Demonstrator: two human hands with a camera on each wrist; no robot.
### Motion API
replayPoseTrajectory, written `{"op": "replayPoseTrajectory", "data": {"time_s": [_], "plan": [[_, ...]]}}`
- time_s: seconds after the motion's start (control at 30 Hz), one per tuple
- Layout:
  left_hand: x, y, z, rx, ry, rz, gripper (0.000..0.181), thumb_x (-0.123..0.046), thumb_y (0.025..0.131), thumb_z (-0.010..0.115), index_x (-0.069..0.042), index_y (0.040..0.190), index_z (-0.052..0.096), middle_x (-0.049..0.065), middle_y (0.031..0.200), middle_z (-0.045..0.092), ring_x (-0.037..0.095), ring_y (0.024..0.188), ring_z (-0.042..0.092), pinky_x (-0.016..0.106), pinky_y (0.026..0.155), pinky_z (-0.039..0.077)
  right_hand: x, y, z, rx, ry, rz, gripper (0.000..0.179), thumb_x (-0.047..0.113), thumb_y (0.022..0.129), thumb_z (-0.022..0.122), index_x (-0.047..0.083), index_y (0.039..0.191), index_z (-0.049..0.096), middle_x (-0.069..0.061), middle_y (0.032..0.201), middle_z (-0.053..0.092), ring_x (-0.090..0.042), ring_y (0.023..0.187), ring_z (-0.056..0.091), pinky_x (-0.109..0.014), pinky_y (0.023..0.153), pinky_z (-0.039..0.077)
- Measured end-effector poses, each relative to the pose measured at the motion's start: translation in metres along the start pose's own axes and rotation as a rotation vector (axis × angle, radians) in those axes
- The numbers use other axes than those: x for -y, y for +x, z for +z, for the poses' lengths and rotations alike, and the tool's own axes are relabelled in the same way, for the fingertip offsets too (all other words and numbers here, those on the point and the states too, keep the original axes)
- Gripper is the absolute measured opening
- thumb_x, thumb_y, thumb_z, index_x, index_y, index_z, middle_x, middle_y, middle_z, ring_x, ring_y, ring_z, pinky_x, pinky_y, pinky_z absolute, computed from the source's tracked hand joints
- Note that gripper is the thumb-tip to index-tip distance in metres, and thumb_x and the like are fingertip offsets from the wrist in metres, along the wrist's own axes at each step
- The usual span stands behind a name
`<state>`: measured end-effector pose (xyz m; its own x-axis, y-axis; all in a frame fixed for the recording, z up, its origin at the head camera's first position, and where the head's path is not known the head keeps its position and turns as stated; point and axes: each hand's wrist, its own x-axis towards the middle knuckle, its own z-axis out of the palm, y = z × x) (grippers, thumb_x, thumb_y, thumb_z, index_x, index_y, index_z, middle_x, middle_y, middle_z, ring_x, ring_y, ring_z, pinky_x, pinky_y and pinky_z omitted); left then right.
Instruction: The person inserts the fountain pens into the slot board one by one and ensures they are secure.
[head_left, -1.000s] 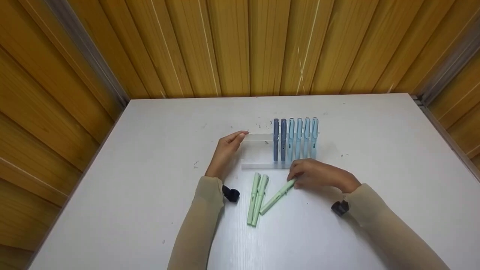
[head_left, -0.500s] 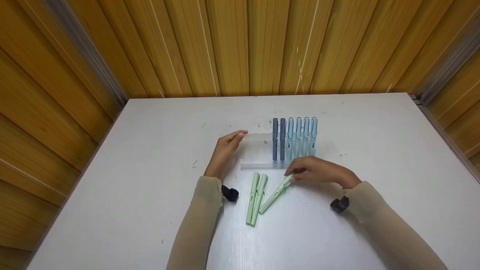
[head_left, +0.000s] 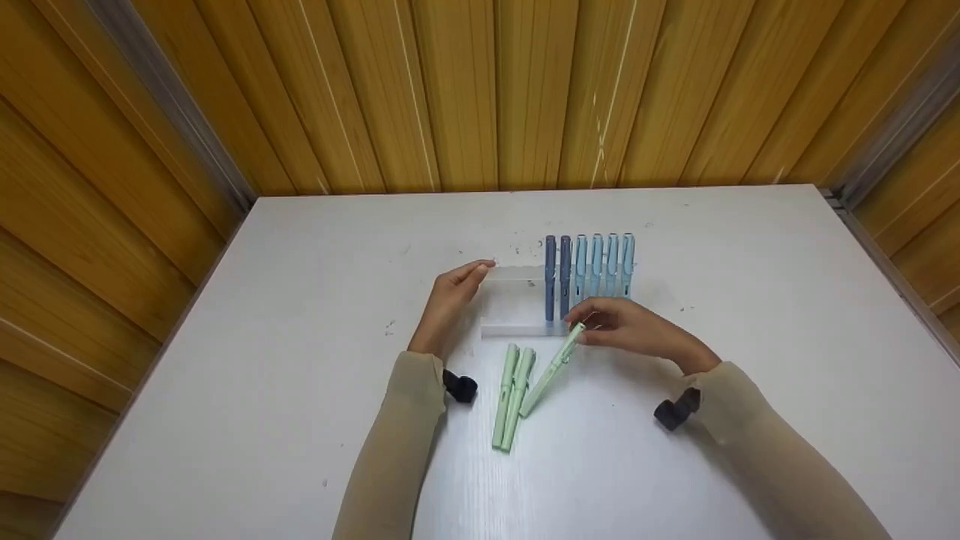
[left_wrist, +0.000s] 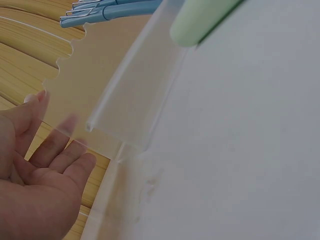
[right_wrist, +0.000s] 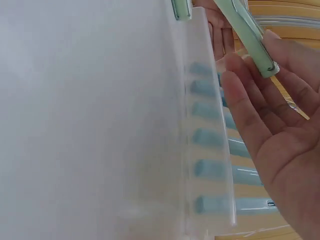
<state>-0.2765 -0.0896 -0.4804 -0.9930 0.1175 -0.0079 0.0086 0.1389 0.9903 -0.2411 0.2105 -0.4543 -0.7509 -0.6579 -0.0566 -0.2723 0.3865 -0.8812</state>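
Observation:
A clear, scalloped-edged pen rack [head_left: 514,330] stands on the table. My left hand [head_left: 451,296] pinches its upper left corner; in the left wrist view, thumb and forefinger meet at the scalloped edge [left_wrist: 65,75]. Slanting across the front is a light green pen [head_left: 551,373], its clip end pinched in my right hand [head_left: 637,330] and its other end low near the table. Two more light green pens [head_left: 505,397] lie side by side to its left. Dark blue pens [head_left: 550,277] and light blue pens [head_left: 597,262] stand in the rack's right half, partly hidden by my right hand.
The white table [head_left: 300,360] bears small dark marks. Yellow wood-look panels [head_left: 450,97] rise behind it and at both sides. A black wrist camera [head_left: 460,387] sits on the left cuff, another black camera [head_left: 675,409] on the right.
My right hand has moved up and slightly left, raising the clip end of the green pen so it stands steeper. The left hand keeps its place on the rack.

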Motion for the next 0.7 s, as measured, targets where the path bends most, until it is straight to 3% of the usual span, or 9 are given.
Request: {"op": "replayPoseTrajectory", "data": {"time_s": [0.13,0.23,0.47,0.7], "plan": [[0.0,0.0,0.0,0.002,-0.016,-0.007,0.038,-0.044,0.095,0.056,-0.02,0.122,0.067,-0.003,0.136,0.058,0.017,0.134,0.046,0.039,0.113,0.035,0.005,0.003,0.002,-0.07,0.114,0.043,0.04,0.024,0.086,0.073,0.002,0.117,0.062,-0.017,0.121,0.06,-0.019,0.105,0.064,-0.023,0.087,0.053],[0.0,0.0,0.0,0.007,-0.028,-0.009,0.036,-0.043,0.095,0.056,-0.021,0.121,0.067,-0.005,0.136,0.058,0.016,0.134,0.046,0.038,0.113,0.035,0.01,0.004,0.002,-0.123,0.137,0.068,0.038,0.026,0.083,0.076,0.007,0.114,0.064,-0.013,0.118,0.062,-0.019,0.105,0.065,-0.024,0.088,0.054],[-0.001,-0.001,0.001,-0.001,-0.002,0.001,0.035,-0.043,0.096,0.056,-0.022,0.121,0.067,-0.005,0.134,0.059,0.015,0.132,0.048,0.038,0.112,0.036,0.022,0.008,0.003,-0.201,0.068,0.065,0.038,0.034,0.082,0.077,0.015,0.113,0.069,-0.006,0.116,0.066,-0.019,0.103,0.066,-0.023,0.086,0.054],[-0.001,-0.002,0.0,-0.003,0.009,-0.006,0.034,-0.045,0.095,0.055,-0.025,0.12,0.067,-0.006,0.133,0.059,0.015,0.132,0.048,0.039,0.112,0.036,0.035,0.016,0.001,-0.316,0.011,0.049,0.038,0.035,0.083,0.075,0.014,0.115,0.071,-0.005,0.114,0.068,-0.015,0.096,0.066,-0.02,0.081,0.054]]}}
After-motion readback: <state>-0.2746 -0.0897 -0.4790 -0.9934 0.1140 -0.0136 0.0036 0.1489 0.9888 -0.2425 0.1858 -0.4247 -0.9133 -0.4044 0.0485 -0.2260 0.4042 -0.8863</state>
